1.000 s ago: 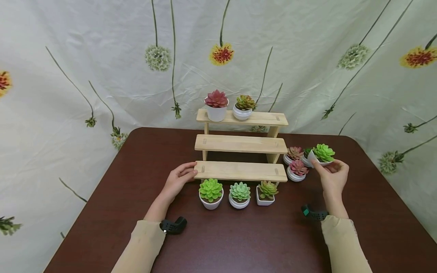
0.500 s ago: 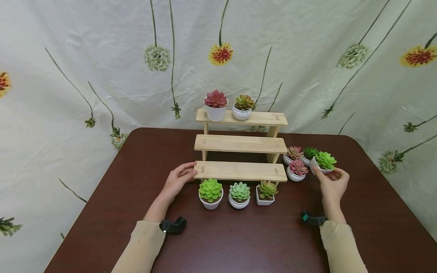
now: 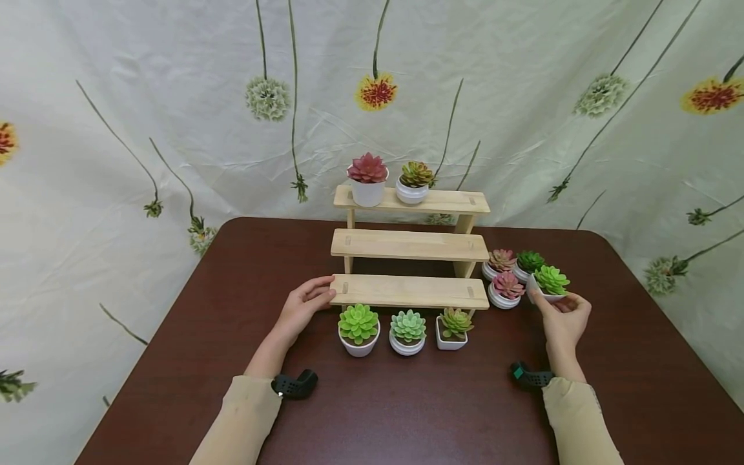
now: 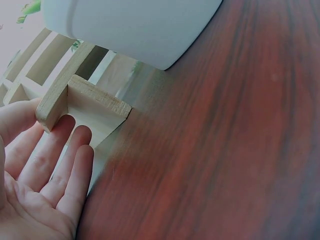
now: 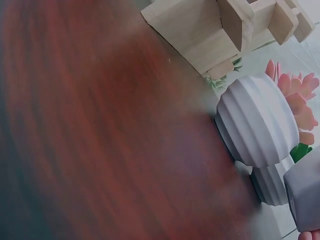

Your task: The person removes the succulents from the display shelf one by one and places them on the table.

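Observation:
My left hand [image 3: 303, 303] pinches the left end of the lowest shelf of a three-tier wooden plant stand [image 3: 409, 290], thumb above and fingers below the board in the left wrist view. My right hand [image 3: 564, 321] grips a white pot with a bright green succulent [image 3: 551, 280], right of the stand. Beside it stand a pink succulent [image 3: 507, 285], a brownish-pink succulent [image 3: 502, 260] and a dark green succulent [image 3: 529, 261], all in white pots. In the right wrist view, the held pot [image 5: 306, 192] shows at the right edge, fingertips just below it.
A red succulent [image 3: 368, 181] and a yellow-green one [image 3: 415, 182] occupy the top shelf. In front of the stand are three potted succulents: bright green [image 3: 358, 328], pale green [image 3: 408, 330] and a square-potted one [image 3: 454, 327]. Flower-printed cloth [image 3: 203, 97] hangs behind the dark table [image 3: 407, 413].
My right hand has brought the bright green succulent down towards the table, nearer to me, uncovering more of the dark green one. My left hand keeps its place on the shelf end.

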A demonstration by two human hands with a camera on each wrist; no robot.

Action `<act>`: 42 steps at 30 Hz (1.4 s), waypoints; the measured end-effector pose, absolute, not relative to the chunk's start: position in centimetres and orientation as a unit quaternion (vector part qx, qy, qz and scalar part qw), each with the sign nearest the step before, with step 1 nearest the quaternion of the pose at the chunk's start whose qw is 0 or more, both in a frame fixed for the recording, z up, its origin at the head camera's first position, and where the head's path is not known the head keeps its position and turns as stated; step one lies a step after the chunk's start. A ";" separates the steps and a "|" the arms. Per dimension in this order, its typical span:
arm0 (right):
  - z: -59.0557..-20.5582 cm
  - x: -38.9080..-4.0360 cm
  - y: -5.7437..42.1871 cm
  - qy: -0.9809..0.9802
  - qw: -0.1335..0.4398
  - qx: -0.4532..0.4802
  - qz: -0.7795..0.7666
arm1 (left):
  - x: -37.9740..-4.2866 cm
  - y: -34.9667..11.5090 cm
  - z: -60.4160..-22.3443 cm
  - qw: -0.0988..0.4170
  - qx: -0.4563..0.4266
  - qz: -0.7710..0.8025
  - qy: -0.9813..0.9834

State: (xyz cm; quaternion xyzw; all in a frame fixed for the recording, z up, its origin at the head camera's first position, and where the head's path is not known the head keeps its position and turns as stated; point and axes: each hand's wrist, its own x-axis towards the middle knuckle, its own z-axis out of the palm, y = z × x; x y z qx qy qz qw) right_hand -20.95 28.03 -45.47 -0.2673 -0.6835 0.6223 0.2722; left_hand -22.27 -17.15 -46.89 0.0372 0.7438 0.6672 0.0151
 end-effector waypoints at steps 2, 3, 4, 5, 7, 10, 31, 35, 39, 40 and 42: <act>-45.6 -21.0 28.1 -0.684 0.269 -0.269 0.623 | -22.3 -17.2 -46.9 0.015 0.038 0.668 0.743; -45.7 -21.0 28.1 -0.685 0.267 -0.270 0.622 | -22.3 -17.2 -46.9 0.014 0.039 0.667 0.744; -45.7 -21.0 28.1 -0.685 0.265 -0.271 0.623 | -22.3 -17.2 -46.8 0.014 0.040 0.666 0.744; -45.7 -21.0 28.1 -0.686 0.262 -0.273 0.622 | -22.3 -17.3 -46.8 0.014 0.041 0.665 0.745; -45.8 -20.9 28.1 -0.690 0.255 -0.277 0.619 | -22.2 -17.3 -46.8 0.015 0.041 0.665 0.746; -46.0 -20.9 28.2 -0.694 0.250 -0.280 0.614 | -22.2 -17.3 -46.8 0.016 0.041 0.664 0.746; -46.7 -20.9 28.4 -0.769 0.193 -0.271 0.546 | -22.5 -17.1 -47.0 0.017 0.040 0.663 0.747; -46.7 -20.9 28.4 -0.775 0.189 -0.269 0.539 | -22.4 -17.1 -47.0 0.018 0.039 0.664 0.747; -46.8 -20.9 28.4 -0.778 0.185 -0.271 0.536 | -22.3 -17.2 -46.9 0.018 0.040 0.663 0.747; -46.8 -21.0 28.4 -0.779 0.184 -0.271 0.535 | -22.3 -17.2 -46.9 0.019 0.041 0.663 0.747; -46.8 -21.0 28.4 -0.779 0.186 -0.270 0.535 | -22.3 -17.2 -46.9 0.018 0.043 0.663 0.747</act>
